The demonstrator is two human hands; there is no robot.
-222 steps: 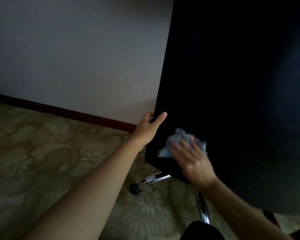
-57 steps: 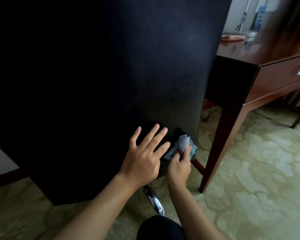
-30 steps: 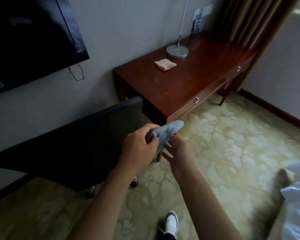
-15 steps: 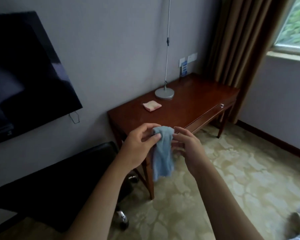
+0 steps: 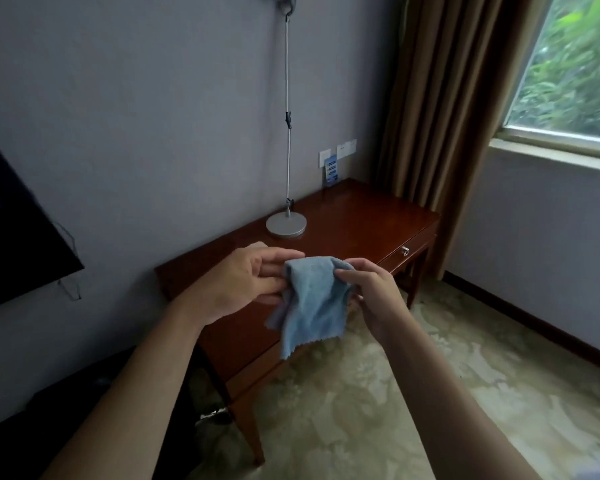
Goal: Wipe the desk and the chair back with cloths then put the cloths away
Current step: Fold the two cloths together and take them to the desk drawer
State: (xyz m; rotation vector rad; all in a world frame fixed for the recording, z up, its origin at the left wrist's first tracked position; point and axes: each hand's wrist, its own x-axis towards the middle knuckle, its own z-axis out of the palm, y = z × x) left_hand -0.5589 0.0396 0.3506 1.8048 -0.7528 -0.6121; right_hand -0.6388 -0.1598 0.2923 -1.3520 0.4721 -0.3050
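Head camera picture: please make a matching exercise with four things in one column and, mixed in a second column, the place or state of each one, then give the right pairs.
Things:
1. blue cloth
2. lamp base
3. curtain
4. drawer knob

Places or states:
A. hangs beside the window
B. stands on the desk top near the wall
C. held up by the left hand and right hand, hanging down
D. on the front face of the desk

Right pairs: 1-C, 2-B, 3-A, 4-D
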